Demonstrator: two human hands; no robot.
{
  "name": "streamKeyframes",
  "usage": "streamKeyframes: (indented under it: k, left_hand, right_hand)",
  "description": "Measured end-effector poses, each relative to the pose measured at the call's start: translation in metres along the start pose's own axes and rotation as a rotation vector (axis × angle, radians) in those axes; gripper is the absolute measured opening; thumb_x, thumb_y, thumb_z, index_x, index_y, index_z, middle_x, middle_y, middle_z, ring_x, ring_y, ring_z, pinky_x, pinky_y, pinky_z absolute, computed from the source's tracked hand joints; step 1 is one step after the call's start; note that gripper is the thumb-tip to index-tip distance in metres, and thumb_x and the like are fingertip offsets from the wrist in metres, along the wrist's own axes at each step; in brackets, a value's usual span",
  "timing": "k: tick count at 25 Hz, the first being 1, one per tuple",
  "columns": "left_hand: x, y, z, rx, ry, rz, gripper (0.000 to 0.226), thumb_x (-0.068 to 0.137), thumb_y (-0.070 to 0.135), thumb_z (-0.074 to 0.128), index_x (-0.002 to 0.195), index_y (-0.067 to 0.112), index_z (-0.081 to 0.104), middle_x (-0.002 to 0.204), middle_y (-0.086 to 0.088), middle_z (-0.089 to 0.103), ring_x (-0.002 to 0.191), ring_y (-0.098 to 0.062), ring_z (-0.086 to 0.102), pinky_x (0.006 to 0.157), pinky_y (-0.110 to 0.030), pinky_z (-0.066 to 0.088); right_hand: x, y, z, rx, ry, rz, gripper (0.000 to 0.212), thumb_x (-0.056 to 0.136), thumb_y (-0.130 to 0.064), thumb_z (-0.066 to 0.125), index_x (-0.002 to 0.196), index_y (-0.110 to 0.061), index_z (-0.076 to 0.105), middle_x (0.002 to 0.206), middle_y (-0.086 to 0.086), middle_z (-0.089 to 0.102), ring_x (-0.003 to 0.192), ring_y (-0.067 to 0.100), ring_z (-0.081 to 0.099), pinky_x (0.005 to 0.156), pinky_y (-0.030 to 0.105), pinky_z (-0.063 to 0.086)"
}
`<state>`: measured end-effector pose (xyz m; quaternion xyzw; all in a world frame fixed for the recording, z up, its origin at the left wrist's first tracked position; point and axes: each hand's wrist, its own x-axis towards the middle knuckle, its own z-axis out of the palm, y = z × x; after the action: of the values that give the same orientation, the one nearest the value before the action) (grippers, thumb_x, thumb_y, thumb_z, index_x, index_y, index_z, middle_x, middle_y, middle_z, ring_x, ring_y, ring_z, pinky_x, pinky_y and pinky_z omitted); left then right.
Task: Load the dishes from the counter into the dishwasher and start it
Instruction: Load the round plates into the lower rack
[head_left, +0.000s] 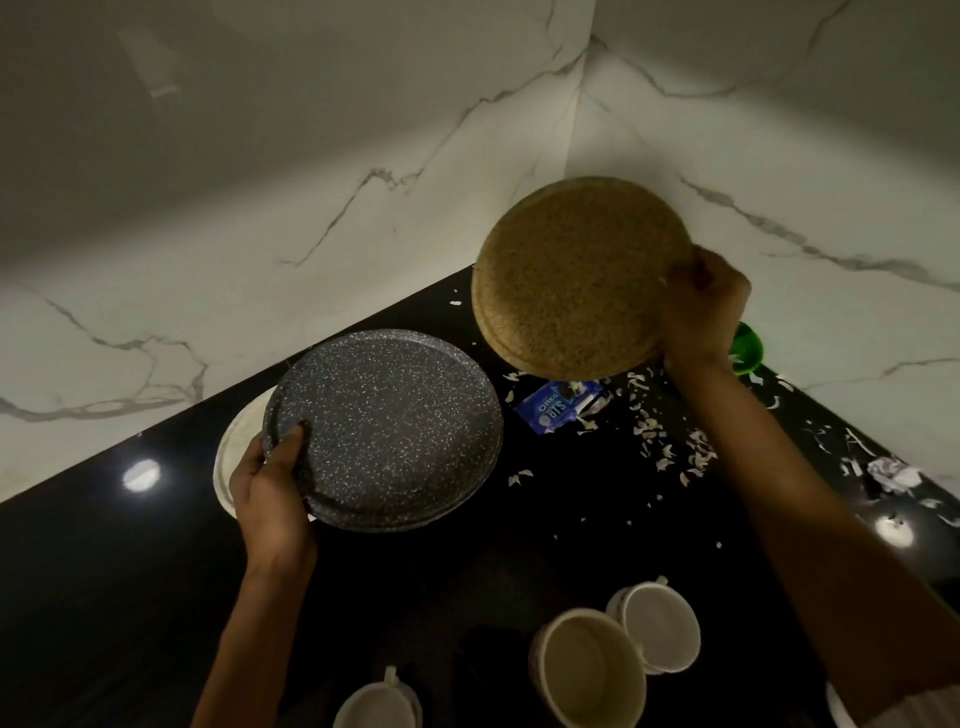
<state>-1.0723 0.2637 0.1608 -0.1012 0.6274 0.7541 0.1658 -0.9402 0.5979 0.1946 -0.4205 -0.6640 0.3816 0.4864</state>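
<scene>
A glossy black stone counter (130, 571) runs into a corner formed by two white marble-veined walls (260, 182), which fill the upper half of the frame. Left of centre, the left hand (272, 486) grips the near-left rim of a round dark grey plate flecked with white (395, 431), thumb on its top face and fingers curled beneath; the plate is tilted and partly covers a white round plate (234, 441) lying on the counter below it. Right of centre, higher in the frame, the right hand (704, 306) clamps the right edge of a round speckled tan-brown plate (579, 278), held raised and tipped toward the camera, near the wall corner. Just below that plate, a blue Oreo wrapper (558, 405) lies on the counter among scattered pale scraps (670, 441). A green object (748, 348) peeks out behind the right wrist, and crumpled white paper (891, 473) sits at the right edge. Along the bottom of the frame stand three cream cups: one at bottom centre-left (376, 706), a larger one (592, 670) beside it, and a third (660, 623) touching that one on its right.
</scene>
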Motion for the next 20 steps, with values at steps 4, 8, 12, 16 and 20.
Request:
streamKeyframes:
  k: [4, 8, 12, 16, 20]
  left_hand:
    - [-0.016, 0.004, -0.005, -0.009, -0.03, -0.026, 0.009, 0.096, 0.021, 0.056, 0.1, 0.027, 0.06, 0.104, 0.003, 0.065, 0.101, -0.018, 0.062, 0.082, -0.032, 0.051]
    - [-0.037, 0.004, -0.013, 0.009, -0.081, -0.059, 0.012, 0.095, 0.027, 0.057, 0.107, 0.028, 0.059, 0.107, 0.003, 0.066, 0.102, -0.019, 0.063, 0.087, -0.035, 0.05]
    - [-0.063, 0.003, -0.021, -0.019, -0.158, -0.051, 0.013, 0.096, 0.024, 0.055, 0.106, 0.024, 0.063, 0.105, 0.001, 0.069, 0.097, -0.016, 0.066, 0.076, -0.03, 0.05]
    - [-0.074, -0.003, -0.037, -0.045, -0.189, -0.064, 0.021, 0.097, 0.023, 0.053, 0.113, 0.017, 0.066, 0.109, -0.005, 0.072, 0.101, -0.021, 0.069, 0.079, -0.034, 0.052]
    - [-0.079, -0.01, -0.052, -0.038, -0.206, -0.045, 0.028, 0.1, 0.025, 0.047, 0.117, 0.012, 0.065, 0.114, -0.007, 0.071, 0.106, -0.023, 0.067, 0.084, -0.035, 0.052]
  right_hand:
    - [-0.038, -0.009, -0.031, 0.142, -0.059, 0.219, 0.026, 0.094, 0.001, 0.048, 0.103, -0.005, 0.071, 0.088, 0.019, 0.069, 0.073, 0.016, 0.057, 0.067, 0.034, 0.049]
    - [-0.081, -0.026, -0.044, 0.201, -0.202, 0.348, 0.025, 0.099, -0.005, 0.049, 0.112, -0.012, 0.069, 0.096, -0.003, 0.07, 0.088, 0.01, 0.065, 0.082, 0.028, 0.054]
    - [-0.118, -0.038, -0.043, 0.17, -0.336, 0.378, 0.026, 0.099, -0.007, 0.049, 0.116, -0.015, 0.068, 0.107, -0.004, 0.069, 0.1, 0.013, 0.066, 0.087, 0.031, 0.054]
    - [-0.146, -0.044, -0.038, 0.156, -0.447, 0.456, 0.026, 0.1, -0.01, 0.049, 0.103, -0.026, 0.069, 0.102, -0.007, 0.069, 0.091, 0.007, 0.065, 0.073, 0.024, 0.052]
    - [-0.172, -0.046, -0.032, 0.201, -0.574, 0.528, 0.024, 0.102, -0.014, 0.047, 0.103, -0.03, 0.066, 0.107, -0.005, 0.069, 0.097, 0.009, 0.065, 0.074, 0.024, 0.051]
